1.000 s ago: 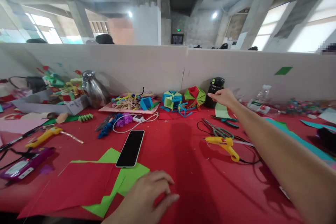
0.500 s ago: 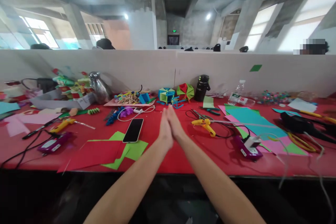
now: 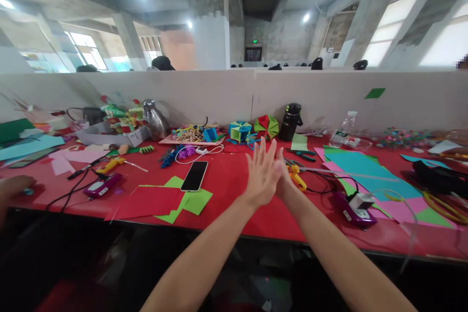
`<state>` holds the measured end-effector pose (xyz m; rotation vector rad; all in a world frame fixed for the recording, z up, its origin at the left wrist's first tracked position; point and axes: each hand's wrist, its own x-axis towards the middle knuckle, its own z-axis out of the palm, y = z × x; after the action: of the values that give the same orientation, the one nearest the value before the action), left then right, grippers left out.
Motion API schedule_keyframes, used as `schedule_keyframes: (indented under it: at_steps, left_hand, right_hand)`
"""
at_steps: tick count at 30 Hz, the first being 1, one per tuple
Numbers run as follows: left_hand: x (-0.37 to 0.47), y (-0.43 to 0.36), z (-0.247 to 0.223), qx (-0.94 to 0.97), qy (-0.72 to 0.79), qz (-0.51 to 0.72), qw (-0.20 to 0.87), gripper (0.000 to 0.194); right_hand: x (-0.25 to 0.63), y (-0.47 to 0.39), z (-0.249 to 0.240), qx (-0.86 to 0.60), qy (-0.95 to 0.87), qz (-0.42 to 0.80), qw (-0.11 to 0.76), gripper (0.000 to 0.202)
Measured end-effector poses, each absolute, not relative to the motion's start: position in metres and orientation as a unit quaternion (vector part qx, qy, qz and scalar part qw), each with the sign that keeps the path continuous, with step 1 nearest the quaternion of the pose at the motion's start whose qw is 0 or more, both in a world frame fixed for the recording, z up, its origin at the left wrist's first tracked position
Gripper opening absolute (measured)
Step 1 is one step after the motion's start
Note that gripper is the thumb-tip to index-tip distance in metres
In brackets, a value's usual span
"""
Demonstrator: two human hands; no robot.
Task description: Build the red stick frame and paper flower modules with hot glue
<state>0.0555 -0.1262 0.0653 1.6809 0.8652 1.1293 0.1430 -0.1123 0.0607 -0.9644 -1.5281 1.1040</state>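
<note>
My left hand point(image 3: 262, 176) is raised over the red table point(image 3: 230, 209) with its fingers spread. It touches my right hand point(image 3: 284, 179), palm side to palm side. The right hand is partly covered by the left, and the fingers that show are stretched out. Nothing is held in either hand. A yellow glue gun point(image 3: 299, 179) lies just beyond the right hand. To the left of my hands lie a phone point(image 3: 195, 176) and sheets of red paper point(image 3: 149, 201) and green paper point(image 3: 198, 202).
At the back stand folded-paper crafts point(image 3: 266, 126), a black flask point(image 3: 290, 122) and a silver jug point(image 3: 155, 119). Coloured sheets point(image 3: 365, 168) and a purple power strip point(image 3: 354, 212) lie right. Another person's hand point(image 3: 14, 190) is at the far left edge.
My hands have gone from pressed flat together to turned, with the left fingers spread. The view has shifted left, and another person's hand has come in at the left edge.
</note>
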Motion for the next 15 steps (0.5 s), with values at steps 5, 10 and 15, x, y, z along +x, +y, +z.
schedule_keyframes:
  at_steps: [5, 10, 15]
  left_hand:
    - [0.006, -0.074, 0.063, 0.605, 0.499, 0.494, 0.376, 0.061]
    - [-0.092, -0.104, 0.068, 0.721, 0.487, 0.406, 0.280, 0.050]
    - [-0.199, -0.212, 0.029, 0.827, 0.522, 0.201, 0.060, 0.041]
  right_hand:
    - [0.147, -0.148, 0.085, -0.248, -0.512, 0.622, 0.539, 0.090]
    - [0.208, -0.198, 0.053, -0.390, -0.693, 0.500, 0.344, 0.055]
    - [0.308, -0.264, -0.046, -0.541, -0.787, 0.246, 0.165, 0.040]
